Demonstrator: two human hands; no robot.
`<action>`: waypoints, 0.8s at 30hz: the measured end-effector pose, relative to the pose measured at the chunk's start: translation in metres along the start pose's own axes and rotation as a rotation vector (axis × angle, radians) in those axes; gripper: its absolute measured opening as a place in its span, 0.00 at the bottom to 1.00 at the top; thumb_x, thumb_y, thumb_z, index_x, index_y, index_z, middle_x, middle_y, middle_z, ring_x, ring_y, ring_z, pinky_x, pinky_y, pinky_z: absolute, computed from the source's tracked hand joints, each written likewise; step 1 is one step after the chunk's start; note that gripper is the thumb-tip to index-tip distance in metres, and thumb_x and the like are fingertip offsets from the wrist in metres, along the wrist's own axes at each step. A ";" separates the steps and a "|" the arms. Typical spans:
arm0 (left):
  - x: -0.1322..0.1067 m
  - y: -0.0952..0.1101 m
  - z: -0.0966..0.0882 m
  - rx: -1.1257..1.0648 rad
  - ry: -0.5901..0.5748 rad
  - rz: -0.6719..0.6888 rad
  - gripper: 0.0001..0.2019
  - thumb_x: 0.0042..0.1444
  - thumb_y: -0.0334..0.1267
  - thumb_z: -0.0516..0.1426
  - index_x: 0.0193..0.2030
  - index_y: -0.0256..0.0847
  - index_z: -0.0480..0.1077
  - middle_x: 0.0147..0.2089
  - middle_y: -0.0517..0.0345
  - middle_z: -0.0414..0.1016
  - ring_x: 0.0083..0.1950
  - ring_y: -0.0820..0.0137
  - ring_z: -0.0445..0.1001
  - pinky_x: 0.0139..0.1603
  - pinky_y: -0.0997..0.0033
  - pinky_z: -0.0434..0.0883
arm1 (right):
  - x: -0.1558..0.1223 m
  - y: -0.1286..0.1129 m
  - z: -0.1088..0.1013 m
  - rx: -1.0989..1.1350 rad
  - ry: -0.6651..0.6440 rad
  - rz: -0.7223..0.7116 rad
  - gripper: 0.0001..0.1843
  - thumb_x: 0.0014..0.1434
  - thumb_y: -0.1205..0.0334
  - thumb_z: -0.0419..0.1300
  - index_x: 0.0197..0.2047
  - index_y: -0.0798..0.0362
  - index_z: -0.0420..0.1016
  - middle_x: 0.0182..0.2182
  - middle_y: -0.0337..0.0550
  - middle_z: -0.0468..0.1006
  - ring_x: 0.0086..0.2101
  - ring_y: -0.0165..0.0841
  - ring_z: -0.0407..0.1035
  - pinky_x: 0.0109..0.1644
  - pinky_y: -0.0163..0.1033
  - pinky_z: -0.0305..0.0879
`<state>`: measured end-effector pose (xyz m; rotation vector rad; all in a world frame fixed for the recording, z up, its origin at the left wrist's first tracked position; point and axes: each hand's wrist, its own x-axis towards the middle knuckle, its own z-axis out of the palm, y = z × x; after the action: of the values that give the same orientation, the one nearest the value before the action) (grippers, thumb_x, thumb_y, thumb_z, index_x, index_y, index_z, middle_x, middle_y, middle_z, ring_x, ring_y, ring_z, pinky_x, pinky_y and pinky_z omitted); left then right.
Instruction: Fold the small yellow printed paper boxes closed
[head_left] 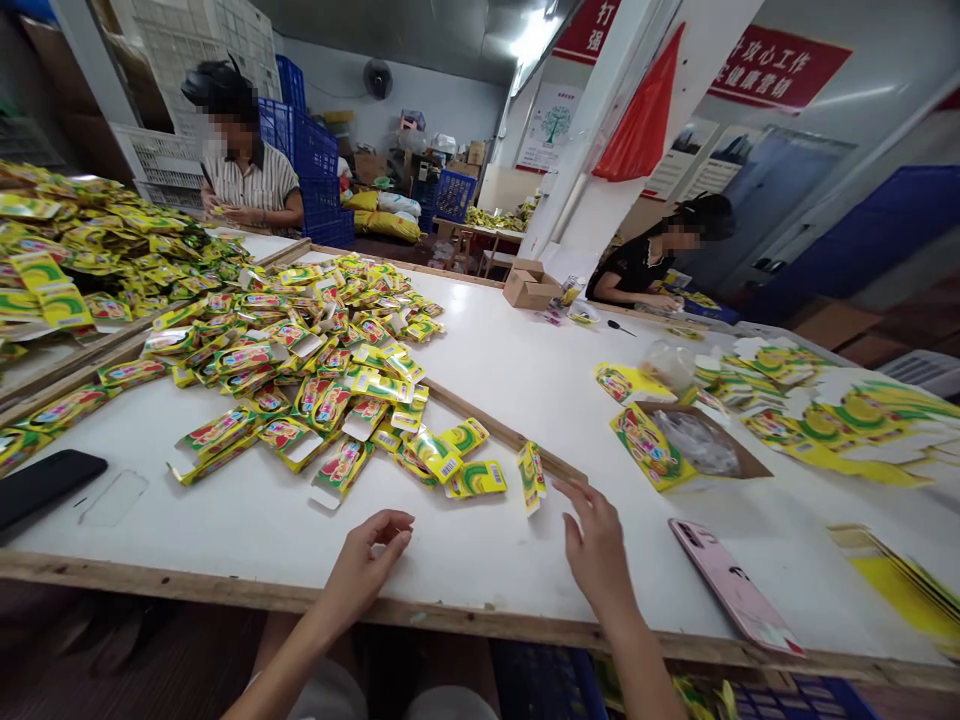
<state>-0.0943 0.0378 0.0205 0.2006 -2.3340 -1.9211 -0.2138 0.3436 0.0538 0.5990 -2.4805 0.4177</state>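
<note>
My right hand (598, 545) is loosely open above the white tabletop (480, 570), fingers slightly bent and thumb held apart, with nothing in its grasp. Its fingertips are near a small yellow-and-green printed cardboard box (532, 480), which stands alone, tilted, between that hand and the heap. My left hand (369, 562) is half-curled near the table's front edge, a narrow gap between thumb and forefinger; I see nothing in it.

Ahead of my left hand spreads a loose heap of small yellow, green and red cardboard boxes (300, 350), several with white end flaps sticking out. A thin wooden strip (517, 437) runs along the heap's right side. Right of my right hand lies a pink smartphone (735, 585); beyond it sits an open yellow printed carton (656, 450) containing crumpled clear plastic (697, 440). A black smartphone (49, 485) lies at far left.
</note>
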 end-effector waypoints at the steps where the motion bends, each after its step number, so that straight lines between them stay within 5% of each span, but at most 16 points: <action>1: 0.000 -0.001 0.000 0.008 -0.001 0.001 0.14 0.59 0.46 0.55 0.45 0.41 0.73 0.40 0.51 0.79 0.41 0.63 0.75 0.43 0.66 0.71 | 0.007 -0.001 0.012 -0.016 -0.043 -0.028 0.26 0.54 0.76 0.47 0.53 0.52 0.72 0.51 0.52 0.70 0.50 0.43 0.65 0.51 0.51 0.65; 5: 0.001 -0.002 0.000 0.050 -0.008 0.036 0.13 0.59 0.46 0.55 0.44 0.41 0.74 0.38 0.53 0.79 0.40 0.64 0.75 0.43 0.66 0.70 | 0.025 0.004 0.038 -0.056 -0.127 -0.085 0.27 0.50 0.81 0.46 0.44 0.50 0.77 0.56 0.50 0.68 0.56 0.47 0.60 0.52 0.54 0.62; 11: 0.002 -0.001 0.002 0.062 -0.010 0.074 0.12 0.60 0.44 0.54 0.45 0.41 0.73 0.38 0.53 0.78 0.39 0.65 0.75 0.43 0.64 0.71 | 0.022 0.007 0.027 0.131 -0.076 -0.003 0.20 0.52 0.76 0.46 0.38 0.53 0.76 0.45 0.52 0.75 0.48 0.43 0.67 0.50 0.49 0.66; 14: 0.001 0.000 0.005 0.058 -0.018 0.146 0.13 0.60 0.41 0.54 0.51 0.44 0.70 0.47 0.51 0.75 0.44 0.64 0.75 0.45 0.63 0.72 | 0.018 -0.023 0.010 0.281 -0.060 0.071 0.15 0.56 0.71 0.49 0.40 0.52 0.75 0.43 0.49 0.75 0.43 0.40 0.69 0.46 0.45 0.67; 18: -0.003 0.002 0.014 0.074 0.007 0.277 0.22 0.57 0.37 0.57 0.59 0.46 0.62 0.60 0.48 0.67 0.59 0.59 0.67 0.58 0.55 0.67 | 0.014 -0.082 -0.003 0.632 -0.192 0.186 0.09 0.58 0.64 0.53 0.37 0.51 0.75 0.34 0.44 0.77 0.29 0.34 0.68 0.33 0.38 0.65; 21: -0.007 0.002 0.019 0.062 -0.005 0.302 0.24 0.57 0.37 0.58 0.60 0.45 0.61 0.61 0.46 0.65 0.62 0.58 0.65 0.62 0.53 0.64 | 0.008 -0.116 0.008 0.807 -0.271 0.300 0.08 0.57 0.62 0.56 0.35 0.52 0.75 0.27 0.40 0.76 0.24 0.32 0.65 0.27 0.35 0.61; 24: -0.008 0.003 0.021 -0.024 -0.038 0.254 0.19 0.60 0.36 0.55 0.57 0.45 0.60 0.53 0.48 0.71 0.53 0.62 0.72 0.56 0.57 0.69 | -0.002 -0.134 0.026 1.022 -0.294 0.460 0.09 0.57 0.57 0.57 0.37 0.53 0.72 0.25 0.38 0.73 0.23 0.31 0.64 0.25 0.33 0.61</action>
<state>-0.0902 0.0597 0.0194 -0.1294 -2.2320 -1.8423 -0.1575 0.2198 0.0538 0.4515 -2.5258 1.9469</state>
